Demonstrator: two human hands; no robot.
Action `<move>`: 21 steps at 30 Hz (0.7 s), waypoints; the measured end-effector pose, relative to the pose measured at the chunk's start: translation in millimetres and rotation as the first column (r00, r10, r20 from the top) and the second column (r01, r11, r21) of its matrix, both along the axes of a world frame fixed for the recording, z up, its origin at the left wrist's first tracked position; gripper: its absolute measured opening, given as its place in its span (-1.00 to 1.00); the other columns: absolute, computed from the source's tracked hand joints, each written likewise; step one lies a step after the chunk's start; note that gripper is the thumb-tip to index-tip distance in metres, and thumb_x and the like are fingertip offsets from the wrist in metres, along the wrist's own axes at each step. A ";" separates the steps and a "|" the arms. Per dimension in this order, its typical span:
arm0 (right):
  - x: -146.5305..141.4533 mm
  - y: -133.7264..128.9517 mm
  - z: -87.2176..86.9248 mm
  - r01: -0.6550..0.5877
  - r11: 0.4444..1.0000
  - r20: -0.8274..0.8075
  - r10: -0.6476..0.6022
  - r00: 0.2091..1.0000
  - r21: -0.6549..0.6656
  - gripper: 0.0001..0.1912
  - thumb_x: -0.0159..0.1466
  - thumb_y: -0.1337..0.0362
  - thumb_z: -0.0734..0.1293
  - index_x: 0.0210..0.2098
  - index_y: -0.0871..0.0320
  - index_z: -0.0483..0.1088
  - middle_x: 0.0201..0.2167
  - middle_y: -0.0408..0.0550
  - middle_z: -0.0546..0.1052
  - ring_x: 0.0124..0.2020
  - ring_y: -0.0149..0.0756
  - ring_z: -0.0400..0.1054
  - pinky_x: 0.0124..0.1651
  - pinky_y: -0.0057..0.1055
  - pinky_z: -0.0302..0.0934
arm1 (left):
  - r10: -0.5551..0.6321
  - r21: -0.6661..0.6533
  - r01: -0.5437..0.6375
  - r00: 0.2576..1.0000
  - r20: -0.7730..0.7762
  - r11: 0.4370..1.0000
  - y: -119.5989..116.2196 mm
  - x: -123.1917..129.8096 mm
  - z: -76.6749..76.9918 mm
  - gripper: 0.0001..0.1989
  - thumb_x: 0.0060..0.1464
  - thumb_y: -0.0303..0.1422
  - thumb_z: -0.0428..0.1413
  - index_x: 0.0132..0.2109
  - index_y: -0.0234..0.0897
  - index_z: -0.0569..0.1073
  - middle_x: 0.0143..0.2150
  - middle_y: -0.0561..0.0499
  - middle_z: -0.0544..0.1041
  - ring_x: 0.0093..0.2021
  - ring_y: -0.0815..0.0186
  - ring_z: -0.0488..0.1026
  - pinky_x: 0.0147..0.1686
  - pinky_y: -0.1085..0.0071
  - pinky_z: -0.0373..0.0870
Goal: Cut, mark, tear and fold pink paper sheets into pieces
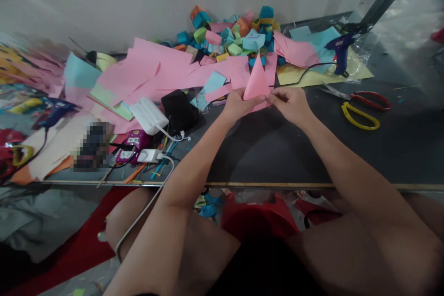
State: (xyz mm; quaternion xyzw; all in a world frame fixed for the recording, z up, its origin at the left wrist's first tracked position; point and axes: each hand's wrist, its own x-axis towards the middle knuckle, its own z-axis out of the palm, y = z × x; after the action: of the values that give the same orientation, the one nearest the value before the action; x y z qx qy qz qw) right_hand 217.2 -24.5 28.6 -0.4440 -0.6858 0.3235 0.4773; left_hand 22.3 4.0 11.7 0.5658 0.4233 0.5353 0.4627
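A sheet of pink paper, shaped to a pointed cone or fold, stands tip up between my two hands over the dark table. My left hand grips its lower left side, with the thumb along the bottom edge. At the lower right corner my right hand pinches the paper between thumb and fingers. Behind it lie more pink sheets and a heap of folded coloured paper pieces. To the right of my right hand rest scissors with one red and one yellow handle, blades apart.
A blue glue gun lies at the back right on yellow paper, its cord running left. Another glue gun is at the left. A white power bank, a black phone-like object and a white cable sit left of my arm.
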 end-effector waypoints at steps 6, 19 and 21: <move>-1.6 4.7 -4.9 -0.052 0.998 -0.265 0.041 0.963 -0.035 -0.47 0.19 -0.32 0.46 -0.38 0.04 0.55 -0.51 -0.12 0.54 -0.51 -0.31 0.46 -0.54 -0.38 0.26 | 0.028 -0.067 -0.014 0.976 0.214 0.998 -4.8 11.9 -2.4 -0.57 -0.04 -0.05 0.49 -0.26 -0.30 0.59 -0.26 -0.11 0.67 -0.14 0.08 0.68 -0.16 0.18 0.69; -8.8 -1.4 -3.4 0.108 0.992 -0.257 -0.089 0.962 0.061 -0.52 0.18 -0.28 0.50 -0.37 0.02 0.52 -0.48 -0.11 0.54 -0.50 -0.31 0.44 -0.49 -0.30 0.37 | 0.229 0.042 -0.240 0.957 0.177 0.970 -20.7 18.4 6.1 -0.52 -0.11 0.03 0.50 -0.34 -0.25 0.56 -0.34 0.01 0.64 -0.13 0.16 0.65 -0.20 0.35 0.62; -8.3 -0.6 -4.3 0.110 0.992 -0.256 -0.092 0.962 0.056 -0.50 0.17 -0.30 0.50 -0.37 0.02 0.53 -0.47 -0.09 0.54 -0.51 -0.31 0.43 -0.50 -0.30 0.36 | 0.225 0.047 -0.238 0.956 0.191 0.970 -21.9 19.5 6.4 -0.55 -0.08 0.00 0.49 -0.33 -0.24 0.56 -0.32 0.00 0.64 -0.09 0.14 0.65 -0.17 0.32 0.63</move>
State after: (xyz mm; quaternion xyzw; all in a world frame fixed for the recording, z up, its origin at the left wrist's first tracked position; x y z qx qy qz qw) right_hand 208.9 -25.0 24.3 -0.4164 -0.6067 0.3286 0.5921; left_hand 41.8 -18.0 18.1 0.4760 0.4233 0.6501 0.4142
